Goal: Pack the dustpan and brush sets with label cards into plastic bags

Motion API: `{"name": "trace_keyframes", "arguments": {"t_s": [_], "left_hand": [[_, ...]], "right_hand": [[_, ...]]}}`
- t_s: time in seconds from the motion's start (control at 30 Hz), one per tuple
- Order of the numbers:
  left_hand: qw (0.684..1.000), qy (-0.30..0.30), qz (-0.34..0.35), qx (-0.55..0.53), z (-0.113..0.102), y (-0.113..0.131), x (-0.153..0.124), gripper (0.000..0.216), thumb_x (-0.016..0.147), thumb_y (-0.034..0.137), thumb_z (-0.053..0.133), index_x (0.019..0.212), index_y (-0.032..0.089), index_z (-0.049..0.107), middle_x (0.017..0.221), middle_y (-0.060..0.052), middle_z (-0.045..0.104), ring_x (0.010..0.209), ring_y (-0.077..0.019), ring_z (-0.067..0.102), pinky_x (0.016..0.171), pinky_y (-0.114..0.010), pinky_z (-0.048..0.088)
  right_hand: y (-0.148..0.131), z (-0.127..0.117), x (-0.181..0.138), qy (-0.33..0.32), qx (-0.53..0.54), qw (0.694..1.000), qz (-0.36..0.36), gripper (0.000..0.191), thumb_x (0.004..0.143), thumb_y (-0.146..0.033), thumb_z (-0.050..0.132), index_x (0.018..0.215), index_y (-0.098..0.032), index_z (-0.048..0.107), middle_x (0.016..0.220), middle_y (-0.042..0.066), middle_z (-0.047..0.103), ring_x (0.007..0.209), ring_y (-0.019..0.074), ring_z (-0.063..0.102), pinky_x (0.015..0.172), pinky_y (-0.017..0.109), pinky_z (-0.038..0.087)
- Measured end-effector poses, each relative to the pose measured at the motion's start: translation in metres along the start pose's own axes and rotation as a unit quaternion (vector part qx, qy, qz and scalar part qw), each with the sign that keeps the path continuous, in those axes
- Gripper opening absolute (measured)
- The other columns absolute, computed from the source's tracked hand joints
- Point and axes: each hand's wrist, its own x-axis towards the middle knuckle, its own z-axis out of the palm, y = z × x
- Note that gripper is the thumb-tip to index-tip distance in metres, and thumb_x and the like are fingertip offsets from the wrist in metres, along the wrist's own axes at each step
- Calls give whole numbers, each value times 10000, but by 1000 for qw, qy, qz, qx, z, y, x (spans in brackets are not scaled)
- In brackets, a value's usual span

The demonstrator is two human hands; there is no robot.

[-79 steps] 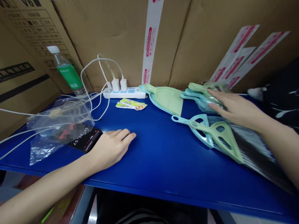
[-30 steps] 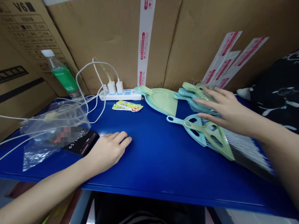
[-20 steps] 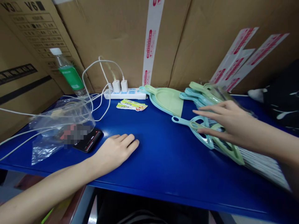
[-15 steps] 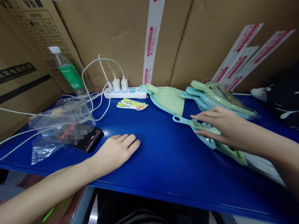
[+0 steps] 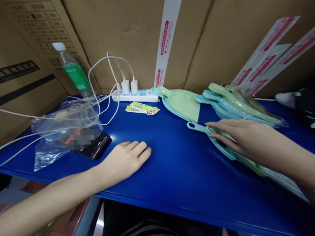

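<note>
My left hand (image 5: 125,159) lies flat and open on the blue table (image 5: 172,164), just right of a black phone (image 5: 94,148). My right hand (image 5: 240,136) rests palm down, fingers stretched out, on a pair of small brushes (image 5: 221,144), one blue and one green, whose handles point left. Their bristles run off to the right under my forearm. Behind the hand lies a stack of blue and green dustpans (image 5: 236,105) in clear wrap. Another green dustpan (image 5: 182,103) sits on a blue one further left.
A white power strip (image 5: 135,95) with two chargers and white cables stands at the back by cardboard boxes (image 5: 118,39). A green-labelled water bottle (image 5: 73,73) leans at the back left. A clear plastic bag (image 5: 64,126) and small printed packets (image 5: 142,108) lie nearby.
My right hand has left the wrapped dustpan stack at the back and come forward and down onto the two brushes. My left hand has stayed flat on the table.
</note>
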Motion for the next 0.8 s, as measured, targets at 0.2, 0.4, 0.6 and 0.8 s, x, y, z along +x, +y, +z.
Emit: {"name": "trace_keyframes", "arguments": {"t_s": [0.2,0.4,0.6,0.8], "left_hand": [[1000,18,0,-6,0,0,0,189,882,34,473,998,137,581,834,-25,654,666,-145,644,529,-263,500],[1000,22,-1,-4,1,0,0,207,884,25,447,998,139,577,828,-24,649,658,-141,638,532,-261,498],[1000,26,0,-1,1,-1,0,219,886,21,433,999,142,575,825,-22,646,651,-141,636,537,-260,499],[1000,26,-1,-5,0,-2,0,216,886,23,438,1005,142,574,846,-27,656,664,-146,645,544,-265,505]], "right_hand": [[-5,8,-1,11,-36,999,-25,604,968,-476,237,1072,-114,710,819,145,709,646,269,669,506,365,500],[-2,8,-2,-26,-18,999,-30,514,954,-388,285,1040,-132,722,842,136,690,666,248,676,568,355,529],[2,5,-5,-68,47,997,-8,447,914,-337,347,1070,-163,728,906,146,689,708,255,685,618,379,557],[10,4,-6,-92,89,992,-4,438,878,-322,366,1053,-151,729,935,173,681,774,275,690,704,420,574]]}}
